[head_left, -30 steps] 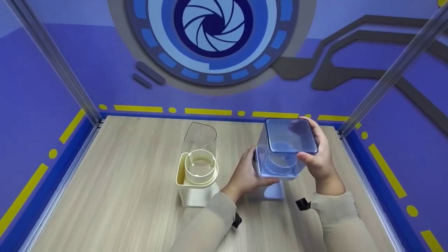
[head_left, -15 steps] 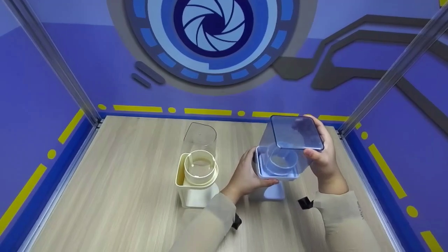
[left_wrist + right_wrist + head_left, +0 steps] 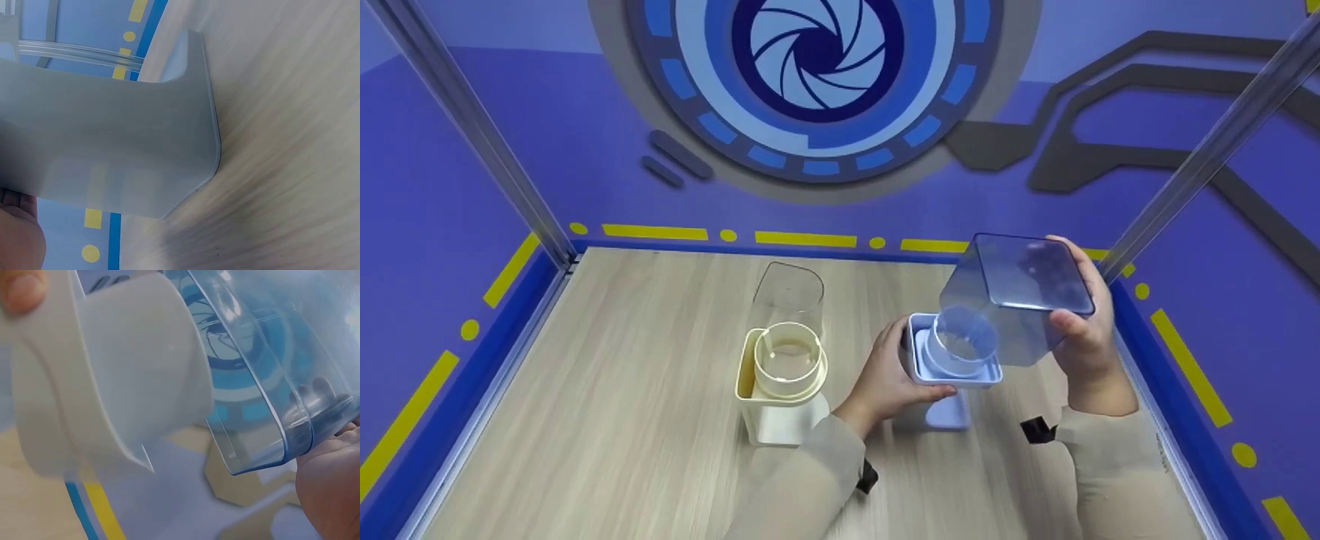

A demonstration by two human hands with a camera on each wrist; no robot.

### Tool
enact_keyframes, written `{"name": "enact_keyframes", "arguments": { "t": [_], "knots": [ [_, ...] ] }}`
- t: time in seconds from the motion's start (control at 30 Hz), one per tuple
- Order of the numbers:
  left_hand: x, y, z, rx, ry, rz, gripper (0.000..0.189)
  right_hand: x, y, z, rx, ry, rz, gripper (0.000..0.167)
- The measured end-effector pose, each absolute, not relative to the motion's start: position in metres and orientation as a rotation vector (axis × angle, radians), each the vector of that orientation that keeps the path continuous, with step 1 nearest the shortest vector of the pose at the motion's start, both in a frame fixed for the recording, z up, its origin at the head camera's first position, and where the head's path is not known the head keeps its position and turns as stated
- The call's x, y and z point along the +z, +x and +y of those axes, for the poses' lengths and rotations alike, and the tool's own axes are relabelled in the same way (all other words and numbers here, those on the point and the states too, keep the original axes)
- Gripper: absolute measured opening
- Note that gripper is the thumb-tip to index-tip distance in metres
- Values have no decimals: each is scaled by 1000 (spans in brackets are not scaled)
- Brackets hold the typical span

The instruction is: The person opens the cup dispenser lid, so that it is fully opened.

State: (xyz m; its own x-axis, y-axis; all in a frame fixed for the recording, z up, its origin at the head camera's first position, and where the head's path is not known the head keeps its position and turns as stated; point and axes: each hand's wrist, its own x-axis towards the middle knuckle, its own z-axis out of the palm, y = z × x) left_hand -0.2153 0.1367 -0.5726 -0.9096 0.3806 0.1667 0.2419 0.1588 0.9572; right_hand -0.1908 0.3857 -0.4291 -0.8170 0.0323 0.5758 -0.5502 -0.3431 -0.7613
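Note:
My left hand [image 3: 885, 375] grips the upper part of a pale blue plastic base [image 3: 949, 414], its thumb along the front below the rim. A round collar [image 3: 960, 343] rises from the base's square top. In the left wrist view the base's smooth body [image 3: 112, 129] flares to a foot close to the table. My right hand [image 3: 1084, 330] holds a clear blue-tinted plastic box [image 3: 1024, 289] by its far end, thumb on one side. The box is tilted up and right of the base. In the right wrist view its open rim [image 3: 275, 419] lies apart from the collar.
A cream base [image 3: 784, 416] of similar shape stands left of my hands, with a round collar on top. Just behind it is a clear container [image 3: 789, 292]. Printed blue panels [image 3: 810, 202] wall the wooden table [image 3: 622, 390] at the back and sides.
My right hand has lifted the clear box off the blue base and moved it up and right, tilting it. The left hand and the base have stayed in place.

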Motion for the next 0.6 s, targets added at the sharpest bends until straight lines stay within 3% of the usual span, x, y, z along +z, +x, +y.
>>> {"name": "enact_keyframes", "arguments": {
  "t": [0.6],
  "knots": [
    [-577,-218,136,1886,663,2329,127,-437,-175,447,2189,613,-1400,79]
  ]
}}
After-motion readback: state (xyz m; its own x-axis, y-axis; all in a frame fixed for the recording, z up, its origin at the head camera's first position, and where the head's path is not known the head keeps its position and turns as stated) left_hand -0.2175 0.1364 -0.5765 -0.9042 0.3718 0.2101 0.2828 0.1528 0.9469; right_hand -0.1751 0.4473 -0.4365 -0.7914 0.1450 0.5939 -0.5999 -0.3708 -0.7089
